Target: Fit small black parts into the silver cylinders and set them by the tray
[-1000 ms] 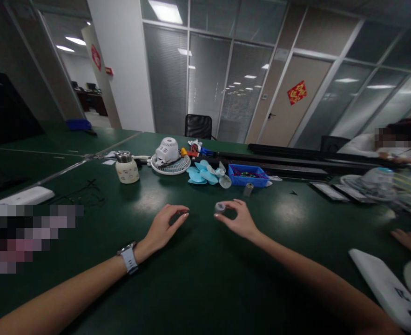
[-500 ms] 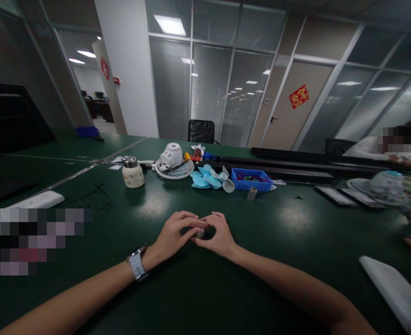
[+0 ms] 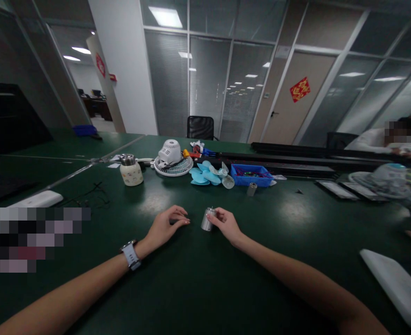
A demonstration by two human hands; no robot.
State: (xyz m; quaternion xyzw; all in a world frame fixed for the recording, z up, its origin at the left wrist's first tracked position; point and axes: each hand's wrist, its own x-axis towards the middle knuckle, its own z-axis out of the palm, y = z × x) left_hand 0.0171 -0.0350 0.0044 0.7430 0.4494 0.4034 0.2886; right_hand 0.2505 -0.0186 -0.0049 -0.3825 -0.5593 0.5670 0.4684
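Observation:
My right hand (image 3: 226, 225) pinches a small silver metal cylinder (image 3: 207, 219), tilted, just above the dark green table (image 3: 198, 288). My left hand (image 3: 165, 226) rests on the table a short way to its left, fingers curled with the tips together; I cannot make out anything in them. A watch (image 3: 130, 254) sits on my left wrist.
At the back of the table stand a cream flask (image 3: 131, 170), a white fan grille with motor housing (image 3: 171, 159), light blue fan blades (image 3: 205, 174), a blue parts tray (image 3: 251, 176) and a small metal cylinder (image 3: 251, 189). Another person sits at the far right (image 3: 394, 139).
My hands, joined over the cylinder half a second ago, have come apart; the right hand now holds the cylinder alone and the left has drawn back to the left.

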